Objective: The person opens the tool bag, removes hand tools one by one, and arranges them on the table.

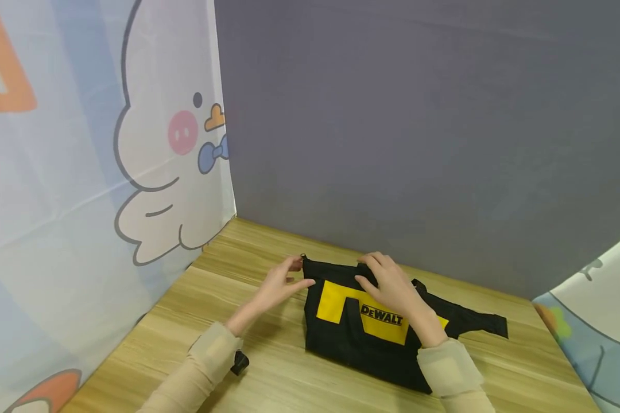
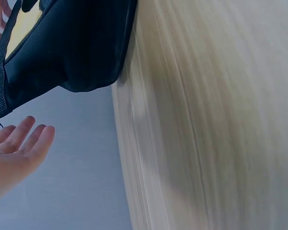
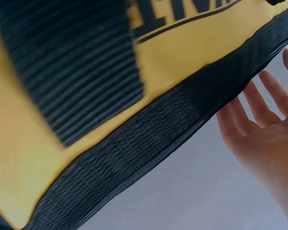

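Note:
A black tool bag with a yellow panel and DEWALT lettering stands on the wooden table in the head view. My left hand is at its top left corner, by the zipper end, thumb and fingers apart. In the left wrist view the fingers of that hand are loosely spread just below the bag's corner. My right hand is over the top edge, thumb in front. In the right wrist view, the right hand's lightly bent fingers meet the zipped edge.
A black strap end sticks out to the right across the table. Behind stands a grey wall panel; a cartoon-printed sheet hangs at the left. A small black device sits under the left cuff.

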The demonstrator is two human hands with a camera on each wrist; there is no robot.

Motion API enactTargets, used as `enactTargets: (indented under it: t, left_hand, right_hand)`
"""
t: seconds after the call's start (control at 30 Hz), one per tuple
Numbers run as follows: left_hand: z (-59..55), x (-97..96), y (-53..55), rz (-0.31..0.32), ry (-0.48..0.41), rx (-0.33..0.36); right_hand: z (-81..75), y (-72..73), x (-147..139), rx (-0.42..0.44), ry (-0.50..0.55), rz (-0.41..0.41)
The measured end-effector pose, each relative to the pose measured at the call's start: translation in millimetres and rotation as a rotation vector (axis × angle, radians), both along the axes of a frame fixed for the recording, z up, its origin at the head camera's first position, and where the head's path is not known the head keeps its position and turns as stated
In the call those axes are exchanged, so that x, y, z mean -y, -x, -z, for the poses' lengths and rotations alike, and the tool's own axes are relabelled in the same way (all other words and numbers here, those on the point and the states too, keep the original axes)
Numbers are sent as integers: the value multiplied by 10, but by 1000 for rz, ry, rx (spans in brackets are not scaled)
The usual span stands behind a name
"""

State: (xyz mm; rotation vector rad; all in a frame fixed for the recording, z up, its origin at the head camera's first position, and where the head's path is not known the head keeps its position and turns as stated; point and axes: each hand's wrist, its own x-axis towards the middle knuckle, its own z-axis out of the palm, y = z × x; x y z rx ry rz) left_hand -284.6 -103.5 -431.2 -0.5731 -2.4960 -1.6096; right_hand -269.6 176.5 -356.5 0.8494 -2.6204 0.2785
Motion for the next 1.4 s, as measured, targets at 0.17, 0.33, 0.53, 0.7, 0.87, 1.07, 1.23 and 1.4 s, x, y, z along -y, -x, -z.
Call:
enactTargets:
  t: [0.17, 0.33, 0.53, 0.7, 0.87, 1.07, 1.23, 1.4]
  left_hand:
    - [5, -13, 11, 2, 11, 0]
    - [12, -10, 28, 9, 31, 10]
    - [-1, 20, 29, -5, 18, 17]
    - [9, 10, 59, 49, 20, 26]
    - [48, -37, 89, 98, -17, 29]
    - [73, -64, 115, 138, -43, 7]
    - [65, -66, 118, 135, -24, 3]
    - [91, -54, 131, 136, -19, 9]
  right_hand:
    - [2, 27, 128, 23, -6, -33]
    - [13, 65, 248, 19, -18, -48]
    - [17, 103, 434, 24, -33, -84]
    - [12, 127, 545, 15, -47, -106]
    - [-6, 151, 634, 40, -44, -121]
    - [-10, 208, 752, 50, -53, -146]
    - [-11, 239, 836, 73, -48, -158]
    - [-10, 263, 914, 97, -46, -164]
